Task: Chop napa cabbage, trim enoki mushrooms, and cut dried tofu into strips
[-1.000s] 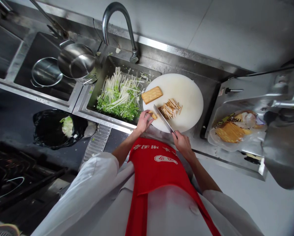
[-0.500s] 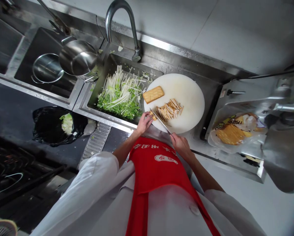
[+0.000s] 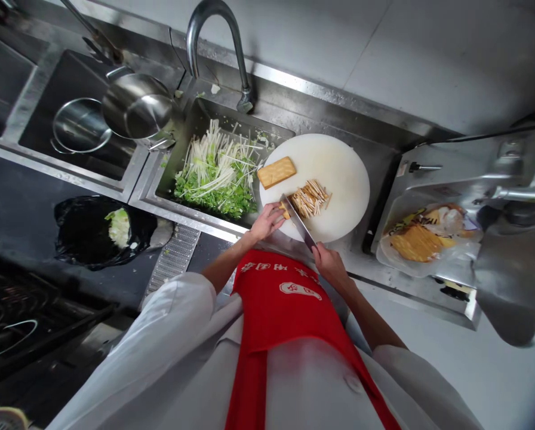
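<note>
My right hand [image 3: 329, 263] is closed round the handle of a knife [image 3: 301, 227], whose blade slants over the near left part of a round white cutting board [image 3: 346, 179]. On the blade's left side, my left hand [image 3: 268, 221] has its fingers closed on a small piece of brown tofu [image 3: 286, 210]. Thin tofu strips [image 3: 311, 198] lie heaped just right of the blade. A whole slab of tofu [image 3: 276, 172] rests flat on the board farther back. The blade hides part of the held piece.
Left of the board, a sink [image 3: 160, 186] holds chopped greens [image 3: 223, 179] under a curved faucet [image 3: 214, 9]. A steel pot [image 3: 137, 107] stands beyond. On the right sits a plastic bag with more tofu slabs [image 3: 415, 242]. A black-lined bin [image 3: 83, 233] is at lower left.
The blade has tilted, so its broad side shows more, and it has come slightly nearer the strips. My left hand stays on the tofu piece. The whole view has shifted a little.
</note>
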A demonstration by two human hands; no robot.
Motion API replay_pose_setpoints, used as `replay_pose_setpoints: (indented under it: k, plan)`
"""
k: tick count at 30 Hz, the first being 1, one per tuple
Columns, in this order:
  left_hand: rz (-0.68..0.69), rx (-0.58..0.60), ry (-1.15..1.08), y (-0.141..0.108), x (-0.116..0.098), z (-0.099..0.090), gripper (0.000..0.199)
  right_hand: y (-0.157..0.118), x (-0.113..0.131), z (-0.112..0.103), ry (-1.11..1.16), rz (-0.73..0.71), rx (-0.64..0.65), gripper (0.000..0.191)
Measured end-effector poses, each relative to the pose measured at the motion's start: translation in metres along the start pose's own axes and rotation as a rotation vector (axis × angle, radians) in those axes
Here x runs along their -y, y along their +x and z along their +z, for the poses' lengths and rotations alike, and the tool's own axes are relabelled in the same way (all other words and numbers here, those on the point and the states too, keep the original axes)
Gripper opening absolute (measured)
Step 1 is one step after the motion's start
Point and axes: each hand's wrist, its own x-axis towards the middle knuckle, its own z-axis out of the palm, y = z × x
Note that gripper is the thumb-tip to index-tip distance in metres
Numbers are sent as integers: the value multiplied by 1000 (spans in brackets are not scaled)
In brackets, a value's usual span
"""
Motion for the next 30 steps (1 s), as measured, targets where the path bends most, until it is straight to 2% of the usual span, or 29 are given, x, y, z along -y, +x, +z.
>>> replay_pose_setpoints:
  k: [7,11,16,20,25,30]
  plan:
    - [139,120,48,9,15,-4,29,7,8,0,-45,41,85,33]
    - [218,161,61,15,22,-2,29,-2,8,-11,-43,31,66,33]
    - [232,153,62,15,25,0,29,-13,15,-28,-50,67,107,30]
    - [229,132,71,14,24,2,29,-12,16,-31,-55,61,120,29]
    - [171,146,26,13,25,4,30,-3,13,-28,-28,17,133,28]
    - [169,139,-2,11,24,2,29,19,16,-15,-15,-2,120,30]
